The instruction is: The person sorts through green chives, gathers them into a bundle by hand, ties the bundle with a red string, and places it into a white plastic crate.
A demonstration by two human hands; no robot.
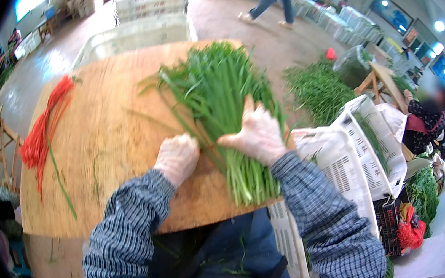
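Red ties [35, 148]: table's [111, 91] left.
Left hand [177, 154]: near the table's middle, closed; we can't tell on what.
Greens [227, 85]: table's right; we seem to be tidying them; next calls for steady pressure.
Right hand [258, 134]: spread open atop them.

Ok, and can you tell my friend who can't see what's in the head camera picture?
A person's open right hand lies on a big pile of long greens on a wooden table, with the left hand curled beside it. Red strings lie at the table's left, and white crates stand to the right.
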